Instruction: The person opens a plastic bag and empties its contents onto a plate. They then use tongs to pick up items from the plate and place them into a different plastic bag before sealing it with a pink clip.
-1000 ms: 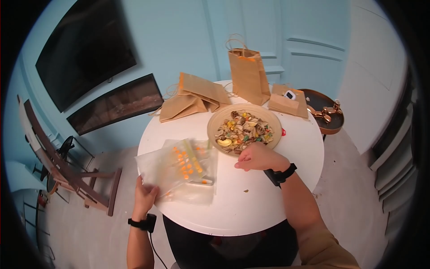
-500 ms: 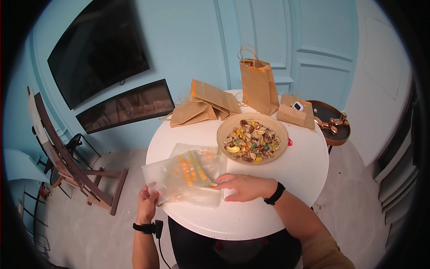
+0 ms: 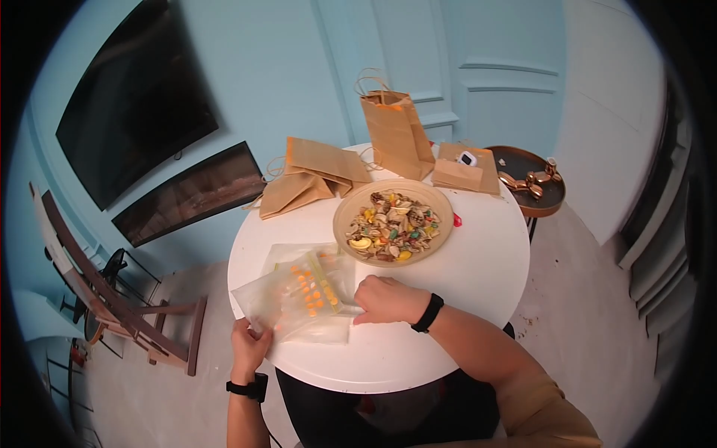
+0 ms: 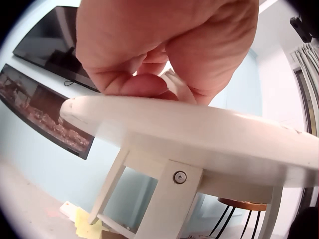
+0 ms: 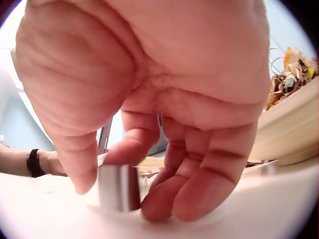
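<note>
Translucent bags [image 3: 258, 295] with orange spots and a yellow-green strip lie overlapped at the table's left. My left hand [image 3: 250, 347] pinches the near left corner of the upper bag at the table edge; the left wrist view shows that hand [image 4: 167, 45] curled over the rim. My right hand [image 3: 392, 300] is low over the table at the bags' right edge, fingers bent. In the right wrist view, a short silver-coloured cylinder [image 5: 118, 188] sits between the thumb and fingers of that hand [image 5: 149, 99]; its other end is hidden.
A round tray [image 3: 347, 250] of mixed dried pieces is on the white table [image 3: 418, 347]. Behind it stand brown paper bags [image 3: 396, 138], one with a small white device [image 3: 467, 158]. A dark side table [image 3: 549, 200] is at the right.
My right hand has moved from beside the tray, down and left to the bags' right edge, and its fingers have bent inward. My left hand keeps its pinch on the bag corner.
</note>
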Action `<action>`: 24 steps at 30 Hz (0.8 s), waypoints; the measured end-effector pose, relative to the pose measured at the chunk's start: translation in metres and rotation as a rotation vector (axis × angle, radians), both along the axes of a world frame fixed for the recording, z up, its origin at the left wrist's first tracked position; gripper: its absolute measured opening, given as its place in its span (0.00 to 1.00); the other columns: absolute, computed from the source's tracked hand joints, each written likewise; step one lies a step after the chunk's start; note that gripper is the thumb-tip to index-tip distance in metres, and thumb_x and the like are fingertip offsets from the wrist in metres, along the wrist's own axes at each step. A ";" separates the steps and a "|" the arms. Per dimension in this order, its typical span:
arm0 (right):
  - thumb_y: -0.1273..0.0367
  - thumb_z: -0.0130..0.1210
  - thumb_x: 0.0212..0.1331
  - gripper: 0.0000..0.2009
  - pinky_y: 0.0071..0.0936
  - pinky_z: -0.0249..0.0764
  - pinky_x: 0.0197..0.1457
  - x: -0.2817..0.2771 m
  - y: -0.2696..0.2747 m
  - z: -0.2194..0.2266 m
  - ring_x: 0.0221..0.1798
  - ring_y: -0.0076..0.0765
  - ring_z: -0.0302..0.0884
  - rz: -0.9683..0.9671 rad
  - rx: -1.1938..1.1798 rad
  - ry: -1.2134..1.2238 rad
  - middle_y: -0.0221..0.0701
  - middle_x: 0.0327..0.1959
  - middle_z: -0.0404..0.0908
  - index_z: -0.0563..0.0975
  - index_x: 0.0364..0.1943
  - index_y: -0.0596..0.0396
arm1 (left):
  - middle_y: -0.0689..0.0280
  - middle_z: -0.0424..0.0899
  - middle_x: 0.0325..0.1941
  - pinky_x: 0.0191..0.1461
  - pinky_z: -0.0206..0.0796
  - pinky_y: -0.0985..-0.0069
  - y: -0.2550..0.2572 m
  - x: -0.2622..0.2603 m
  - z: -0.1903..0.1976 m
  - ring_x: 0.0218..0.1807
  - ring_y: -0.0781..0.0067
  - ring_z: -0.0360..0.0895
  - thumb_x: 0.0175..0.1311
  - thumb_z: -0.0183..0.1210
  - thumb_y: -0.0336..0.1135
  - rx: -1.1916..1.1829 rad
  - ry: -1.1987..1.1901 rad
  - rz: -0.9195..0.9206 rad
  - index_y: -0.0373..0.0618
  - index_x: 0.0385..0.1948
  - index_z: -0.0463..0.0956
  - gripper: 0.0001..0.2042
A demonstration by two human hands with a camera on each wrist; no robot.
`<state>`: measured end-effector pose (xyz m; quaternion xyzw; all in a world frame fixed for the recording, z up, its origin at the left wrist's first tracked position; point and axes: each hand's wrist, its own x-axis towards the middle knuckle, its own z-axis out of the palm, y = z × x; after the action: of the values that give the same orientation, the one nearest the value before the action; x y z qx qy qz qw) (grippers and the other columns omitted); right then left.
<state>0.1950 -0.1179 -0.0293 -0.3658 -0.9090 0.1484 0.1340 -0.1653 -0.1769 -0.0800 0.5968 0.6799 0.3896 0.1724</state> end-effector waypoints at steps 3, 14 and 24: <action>0.59 0.69 0.52 0.18 0.45 0.78 0.46 0.006 -0.008 0.039 0.42 0.52 0.83 -0.029 -0.208 -0.072 0.45 0.30 0.81 0.77 0.28 0.62 | 0.63 0.79 0.25 0.29 0.68 0.73 0.005 -0.007 -0.001 0.23 0.76 0.73 0.51 0.67 0.27 0.090 0.190 -0.025 0.32 0.36 0.78 0.12; 0.60 0.50 0.69 0.19 0.47 0.79 0.41 0.000 -0.007 0.014 0.37 0.59 0.84 -0.009 -0.200 0.004 0.53 0.30 0.82 0.70 0.40 0.69 | 0.69 0.79 0.25 0.27 0.61 0.77 0.004 -0.026 -0.004 0.24 0.79 0.70 0.65 0.61 0.34 0.216 -0.142 0.018 0.37 0.32 0.77 0.08; 0.56 0.53 0.70 0.20 0.38 0.74 0.36 0.016 0.026 0.009 0.30 0.38 0.79 -0.131 -0.167 0.590 0.40 0.23 0.78 0.73 0.40 0.66 | 0.67 0.84 0.42 0.24 0.69 0.80 -0.008 -0.032 0.025 0.34 0.75 0.81 0.72 0.53 0.33 0.142 -0.919 -0.005 0.43 0.54 0.73 0.12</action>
<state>0.2109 -0.0922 -0.0206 -0.3745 -0.7899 0.3134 0.3710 -0.1976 -0.1846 -0.0551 0.3742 0.5032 0.6589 0.4155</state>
